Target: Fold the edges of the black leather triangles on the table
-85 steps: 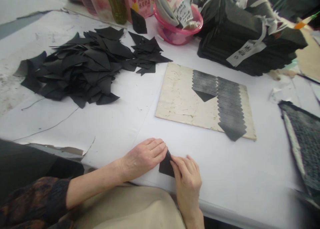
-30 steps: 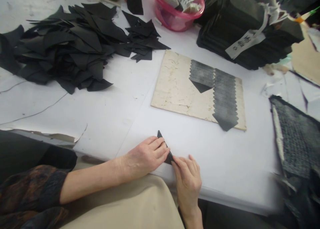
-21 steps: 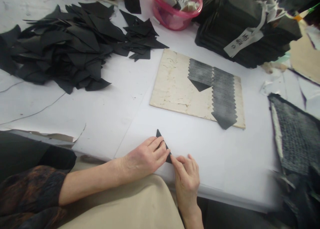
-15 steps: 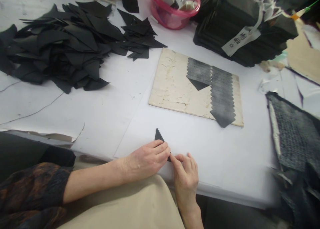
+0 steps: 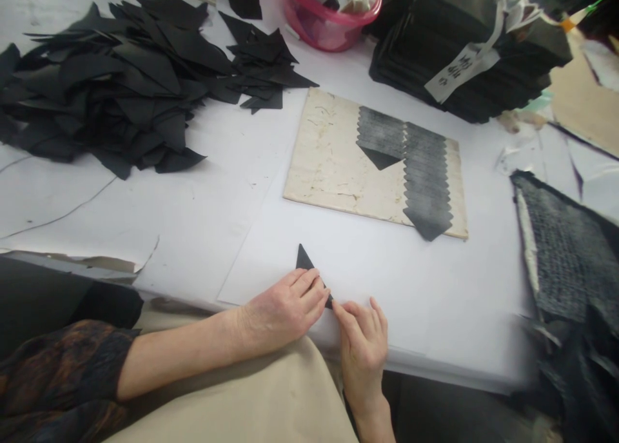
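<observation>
A black, pointed piece of thin material (image 5: 303, 258), folded to a narrow triangle, lies on the white table near its front edge. My left hand (image 5: 287, 307) rests over its middle, fingers together and pressing it down, so that part is hidden. At the lower right tip, the thumb and forefinger of my right hand (image 5: 365, 343) pinch the piece, the other fingers loosely raised. Beyond my hands lies a cream board (image 5: 324, 153) with two overlapping rows of dark pointed pieces (image 5: 428, 178) on it.
A large heap of loose black pieces (image 5: 130, 88) lies at the left, a smaller pile (image 5: 264, 62) beside it. Behind the board stand a pink basket (image 5: 329, 27) and a tied black stack (image 5: 449, 37) with a paper label. Dark textured fabric (image 5: 561, 236) is at the right.
My right hand has shifted slightly right, and more of the black piece shows between my hands. Both hands keep to the piece. The whole view has moved a little.
</observation>
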Motion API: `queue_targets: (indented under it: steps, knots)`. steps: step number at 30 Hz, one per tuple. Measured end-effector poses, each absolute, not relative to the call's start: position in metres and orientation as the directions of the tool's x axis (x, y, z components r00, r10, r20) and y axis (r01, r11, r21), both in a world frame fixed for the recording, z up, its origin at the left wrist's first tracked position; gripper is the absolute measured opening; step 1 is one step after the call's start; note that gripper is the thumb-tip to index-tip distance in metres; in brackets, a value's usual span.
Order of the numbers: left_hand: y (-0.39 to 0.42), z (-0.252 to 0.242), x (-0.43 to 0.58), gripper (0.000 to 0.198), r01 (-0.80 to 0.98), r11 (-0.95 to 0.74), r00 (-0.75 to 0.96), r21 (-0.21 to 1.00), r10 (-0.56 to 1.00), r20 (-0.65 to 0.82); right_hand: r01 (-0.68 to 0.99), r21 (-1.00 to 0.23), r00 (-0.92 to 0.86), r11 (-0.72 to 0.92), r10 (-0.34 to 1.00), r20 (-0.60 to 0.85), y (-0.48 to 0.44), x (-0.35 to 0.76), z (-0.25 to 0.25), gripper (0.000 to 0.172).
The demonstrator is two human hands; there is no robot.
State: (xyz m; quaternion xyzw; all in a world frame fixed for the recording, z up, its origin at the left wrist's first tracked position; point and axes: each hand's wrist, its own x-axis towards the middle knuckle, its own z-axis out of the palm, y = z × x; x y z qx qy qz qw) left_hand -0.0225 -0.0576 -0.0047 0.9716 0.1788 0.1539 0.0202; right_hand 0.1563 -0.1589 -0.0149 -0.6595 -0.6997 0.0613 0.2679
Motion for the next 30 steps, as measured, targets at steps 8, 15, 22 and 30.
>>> queue_targets:
  steps: [8,15,22,30]
  knots:
    - [-0.0608,-0.0047,-0.0224,0.025,0.330,-0.939,0.898,0.098,0.344,0.273,0.900,-0.425,0.033,0.100,0.955,0.296,-0.1614,0.1533,-0.0156,0.025]
    - [-0.0577,-0.0084,-0.0179,0.016,0.243,-0.946,0.912,0.215,0.298,0.280,0.847,-0.529,0.129,0.050,0.947,0.296,-0.1628,0.1543,-0.0191,0.018]
    - [-0.0567,-0.0047,-0.0181,0.022,0.263,-0.943,0.908,0.201,0.313,0.277,0.831,-0.556,0.170,0.016,0.944,0.282,-0.1650,0.1544,-0.0201,0.011]
    - [-0.0577,-0.0062,-0.0195,0.024,0.257,-0.949,0.918,0.184,0.299,0.261,0.890,-0.450,0.090,0.076,0.937,0.336,-0.1689,0.1555,-0.0220,0.024]
